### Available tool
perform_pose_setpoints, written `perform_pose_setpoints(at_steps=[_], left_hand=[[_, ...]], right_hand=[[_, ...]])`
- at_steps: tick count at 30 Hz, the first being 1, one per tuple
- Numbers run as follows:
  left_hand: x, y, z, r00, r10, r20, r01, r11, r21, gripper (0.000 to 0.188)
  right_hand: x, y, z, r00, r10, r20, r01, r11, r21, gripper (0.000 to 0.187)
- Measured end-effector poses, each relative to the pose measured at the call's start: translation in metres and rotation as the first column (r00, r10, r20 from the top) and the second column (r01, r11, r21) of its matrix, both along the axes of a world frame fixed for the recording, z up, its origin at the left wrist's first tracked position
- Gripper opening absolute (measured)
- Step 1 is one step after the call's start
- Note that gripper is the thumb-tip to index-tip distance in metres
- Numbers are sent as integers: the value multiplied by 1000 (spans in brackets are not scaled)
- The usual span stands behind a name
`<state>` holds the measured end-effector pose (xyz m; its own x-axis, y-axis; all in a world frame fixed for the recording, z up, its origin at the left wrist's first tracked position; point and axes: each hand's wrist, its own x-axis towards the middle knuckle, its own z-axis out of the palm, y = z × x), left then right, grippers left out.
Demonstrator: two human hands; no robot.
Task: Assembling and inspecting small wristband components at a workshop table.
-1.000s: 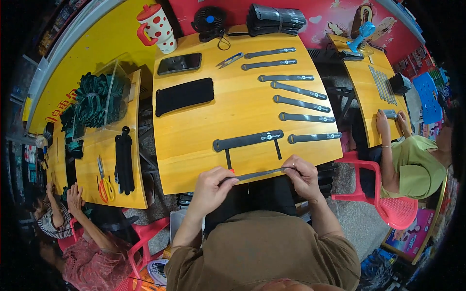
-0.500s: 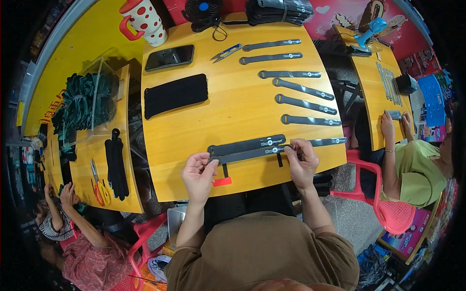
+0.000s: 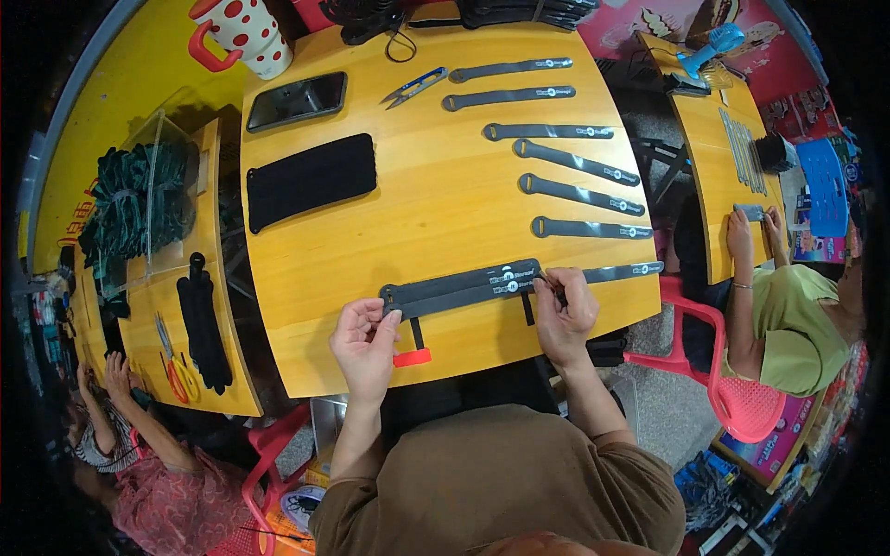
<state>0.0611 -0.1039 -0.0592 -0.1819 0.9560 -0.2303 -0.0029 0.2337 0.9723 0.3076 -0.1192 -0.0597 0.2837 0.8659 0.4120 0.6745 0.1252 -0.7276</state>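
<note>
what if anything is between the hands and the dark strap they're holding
Nothing visible: the left hand and right hand hold the dark strap directly, one near each end. A second strap lies along its far side.

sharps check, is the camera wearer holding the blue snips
No, the blue snips lie on the table, while the left hand and right hand hold a grey strap.

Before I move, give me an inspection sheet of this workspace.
Surface: yellow tabletop, wood-grained.
Job's things: near strap held alongside another dark strap; seven more straps toward the right.
Clutter: phone, snips, black bundle, spotted tumbler, red piece.
Grip: left hand holds near strap's left end; right hand holds its right end.
Cables: dark loop beside fan; cannot tell if it is a cable.
Surroundings: people at side tables; pink chairs.
</note>
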Motion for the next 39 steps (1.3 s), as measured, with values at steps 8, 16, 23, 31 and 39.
perform_pose_setpoints(at_steps=[8, 16, 23, 31, 39], left_hand=[[3, 0, 4, 1000, 9, 12, -8, 1000, -29, 20], [3, 0, 2, 1000, 16, -5, -16, 1000, -7, 20], [5, 1, -1, 999, 35, -40, -35, 999, 2, 20], [6, 1, 2, 999, 37, -36, -38, 999, -24, 19], [7, 1, 1, 997, 63, -45, -63, 998, 15, 20]], right_hand=[[0, 1, 2, 1000, 1, 13, -1, 1000, -27, 15], [0, 0, 0, 999, -32, 4, 33, 997, -64, 16], [-3, 2, -1, 999, -43, 14, 44, 996, -82, 17], [-2, 3, -1, 998, -22, 58, 27, 996, -85, 15], [-4, 4, 1, 997, -22, 70, 30, 993, -111, 13]])
